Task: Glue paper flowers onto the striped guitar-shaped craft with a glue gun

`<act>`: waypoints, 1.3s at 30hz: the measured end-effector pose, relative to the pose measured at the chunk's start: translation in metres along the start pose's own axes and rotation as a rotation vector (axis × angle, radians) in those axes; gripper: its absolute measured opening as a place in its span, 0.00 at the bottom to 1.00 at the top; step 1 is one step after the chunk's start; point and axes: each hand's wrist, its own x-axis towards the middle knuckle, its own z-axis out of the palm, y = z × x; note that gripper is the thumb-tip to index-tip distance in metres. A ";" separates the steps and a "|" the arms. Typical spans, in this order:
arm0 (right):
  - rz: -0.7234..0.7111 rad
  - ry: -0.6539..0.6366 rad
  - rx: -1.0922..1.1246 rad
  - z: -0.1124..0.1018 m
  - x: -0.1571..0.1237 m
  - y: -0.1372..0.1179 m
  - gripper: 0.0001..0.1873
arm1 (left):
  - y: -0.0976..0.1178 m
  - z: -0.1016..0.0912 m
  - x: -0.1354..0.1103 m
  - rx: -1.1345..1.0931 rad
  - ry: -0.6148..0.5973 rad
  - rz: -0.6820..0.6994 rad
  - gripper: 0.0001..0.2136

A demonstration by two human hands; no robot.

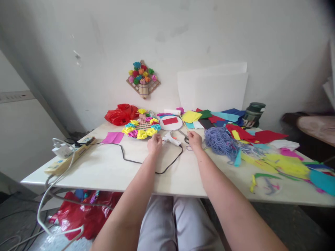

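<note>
My right hand (195,140) is closed round the lower end of a thin, pale wooden stick (184,122), which slants up and to the left. Beneath that hand the dark handles of a pair of scissors (186,139) show in part. My left hand (155,143) has its fingers pinched together; whatever may be in them is hidden. Just beyond it lies a woven panel (144,123) edged with yellow, pink and blue paper flowers (142,135). A white glue gun (172,139) rests on the table between my hands. Behind it is a round white piece (178,125) bearing a red rectangle (170,121).
Blue-purple yarn (221,141) and coloured paper scraps (286,164) spread over the right side. A dark jar (253,115) stands behind them. At left are a power strip (66,162), pink paper (113,137) and a red bag (121,115). A black cord (131,160) crosses the table (104,177).
</note>
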 end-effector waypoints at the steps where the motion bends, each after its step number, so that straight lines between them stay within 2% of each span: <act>1: 0.029 0.015 0.013 -0.003 0.002 0.004 0.15 | -0.001 0.000 0.000 0.024 0.007 0.004 0.12; 8: 0.269 0.085 -0.020 -0.028 0.016 0.022 0.18 | -0.001 0.003 -0.002 0.178 -0.091 0.104 0.11; 15: 0.344 0.058 0.102 -0.031 0.018 0.032 0.12 | 0.003 0.001 -0.005 0.188 -0.076 0.185 0.10; 18: 0.384 0.011 0.245 -0.029 0.018 0.030 0.10 | 0.003 0.001 -0.006 0.159 -0.072 0.211 0.09; 22: 0.434 -0.117 0.503 -0.026 0.017 0.018 0.09 | 0.000 0.003 -0.004 0.117 -0.076 0.255 0.08; 25: 0.426 -0.212 0.693 -0.026 0.014 0.010 0.08 | -0.003 0.005 -0.001 0.026 -0.087 0.307 0.07; 29: 0.444 -0.326 1.063 -0.027 0.013 0.008 0.06 | -0.006 0.008 0.002 -0.118 -0.095 0.372 0.08; 31: 0.455 -0.348 1.143 -0.026 0.013 0.008 0.05 | -0.006 0.008 0.002 -0.156 -0.108 0.388 0.07; 34: 0.413 -0.360 1.107 -0.024 0.014 0.009 0.07 | -0.004 0.008 0.002 -0.209 -0.127 0.407 0.06; 36: 0.353 -0.287 0.855 -0.022 0.016 0.010 0.10 | -0.003 0.007 0.001 -0.254 -0.139 0.420 0.06; 39: 0.310 -0.101 0.395 -0.020 0.020 0.018 0.12 | -0.002 0.006 0.001 -0.313 -0.162 0.414 0.04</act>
